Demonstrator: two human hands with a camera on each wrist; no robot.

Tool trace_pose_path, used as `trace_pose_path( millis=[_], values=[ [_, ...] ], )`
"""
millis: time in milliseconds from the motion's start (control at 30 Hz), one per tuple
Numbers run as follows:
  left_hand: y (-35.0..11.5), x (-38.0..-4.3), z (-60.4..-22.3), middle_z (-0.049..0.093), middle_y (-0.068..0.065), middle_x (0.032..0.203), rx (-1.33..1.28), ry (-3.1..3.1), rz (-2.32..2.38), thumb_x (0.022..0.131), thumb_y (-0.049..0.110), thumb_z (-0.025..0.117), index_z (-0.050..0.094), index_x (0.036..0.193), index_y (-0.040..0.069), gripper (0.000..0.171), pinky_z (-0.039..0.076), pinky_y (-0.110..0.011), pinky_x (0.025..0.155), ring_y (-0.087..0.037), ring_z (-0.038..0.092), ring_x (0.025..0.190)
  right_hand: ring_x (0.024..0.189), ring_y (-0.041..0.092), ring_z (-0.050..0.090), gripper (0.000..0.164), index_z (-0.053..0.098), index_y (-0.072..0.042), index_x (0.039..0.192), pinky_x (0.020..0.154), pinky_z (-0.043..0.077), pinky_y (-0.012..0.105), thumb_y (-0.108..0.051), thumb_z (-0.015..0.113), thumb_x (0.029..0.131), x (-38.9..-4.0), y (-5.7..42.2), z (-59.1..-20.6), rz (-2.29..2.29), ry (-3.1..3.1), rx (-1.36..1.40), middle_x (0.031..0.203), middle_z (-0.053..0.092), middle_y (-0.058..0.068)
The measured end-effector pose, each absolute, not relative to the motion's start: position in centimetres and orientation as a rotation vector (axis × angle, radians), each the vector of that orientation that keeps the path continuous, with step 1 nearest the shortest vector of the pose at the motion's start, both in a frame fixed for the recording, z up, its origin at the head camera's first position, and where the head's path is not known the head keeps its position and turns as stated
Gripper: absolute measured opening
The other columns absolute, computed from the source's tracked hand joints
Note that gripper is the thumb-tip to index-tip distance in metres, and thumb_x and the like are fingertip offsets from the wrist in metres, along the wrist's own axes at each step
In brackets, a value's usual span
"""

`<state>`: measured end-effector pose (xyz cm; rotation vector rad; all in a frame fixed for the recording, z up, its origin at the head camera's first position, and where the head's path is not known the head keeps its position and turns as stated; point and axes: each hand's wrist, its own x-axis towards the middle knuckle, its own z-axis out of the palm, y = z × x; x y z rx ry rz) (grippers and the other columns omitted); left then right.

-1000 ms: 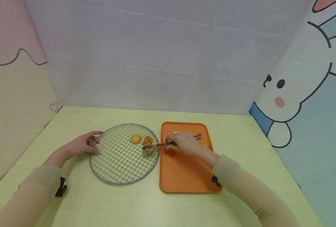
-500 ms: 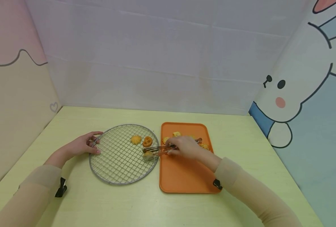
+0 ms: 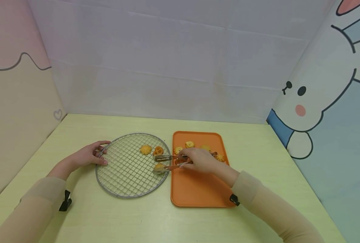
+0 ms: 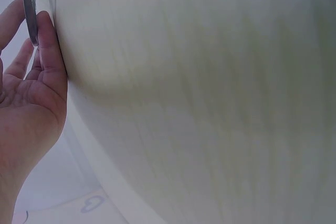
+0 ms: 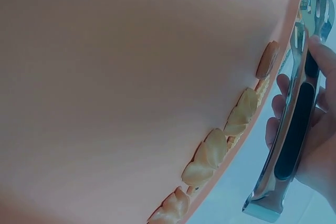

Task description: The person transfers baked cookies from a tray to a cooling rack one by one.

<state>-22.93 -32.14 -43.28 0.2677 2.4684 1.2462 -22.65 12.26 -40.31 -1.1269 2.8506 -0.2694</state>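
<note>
At the left rim of a round wire rack [image 3: 125, 175], my left hand [image 3: 87, 156] holds the edge; the left wrist view shows the metal rim [image 4: 30, 19] between its fingers. My right hand [image 3: 201, 160] grips metal tongs [image 5: 294, 124] with dark handle inlays, above the orange tray [image 3: 198, 189]. The tongs' tips are spread over the right part of the rack. A round yellow cookie [image 3: 159, 166] lies on the mesh by the lower tip. Farther back on the rack are a scalloped yellow cookie [image 3: 145, 149] and a brown pretzel-shaped cookie [image 3: 158, 151], partly behind the upper tip.
Several cookies lie toward the back of the tray, among them a pale one [image 3: 190, 144] and a star-shaped one [image 3: 220, 157]; my right hand hides part of that area. The tray stands close beside the rack on a pale table [image 3: 131, 219]. Walls [image 3: 167, 84] enclose the table's back and sides.
The tongs' tips have spread apart, letting go of the round yellow cookie, which now shows on the rack. My right hand has shifted slightly right and toward me. My left hand stays put.
</note>
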Motion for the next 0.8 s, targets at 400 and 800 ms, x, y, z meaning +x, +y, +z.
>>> trace_pose_path(
  millis=[400, 800],
  values=[
    [-32.1, -22.7, -43.2, 0.043, -0.019, 0.115, 0.28, 2.472, 1.255, 0.078, 0.021, 0.078, 0.024, 0.147, 0.003, 0.089, 0.042, -0.023, 0.07, -0.014, 0.045, 0.08, 0.106, 0.017, 0.059, 0.048, 0.055, -0.017, 0.127, 0.085, 0.046, 0.041, -0.046, 0.061, 0.089, -22.0, 13.3, -39.1, -0.351, 2.886, -1.101, 0.121, 0.061, -0.001],
    [-32.0, -22.7, -43.1, 0.043, -0.02, 0.115, 0.299, 2.474, 1.26, 0.078, 0.02, 0.077, 0.023, 0.147, 0.001, 0.089, 0.043, -0.023, 0.07, -0.013, 0.046, 0.081, 0.114, 0.02, 0.055, 0.042, 0.058, -0.024, 0.124, 0.092, 0.04, 0.048, -0.04, 0.066, 0.087, -21.4, 15.4, -37.7, -0.356, 3.018, -1.182, 0.122, 0.06, -0.003]
  ],
)
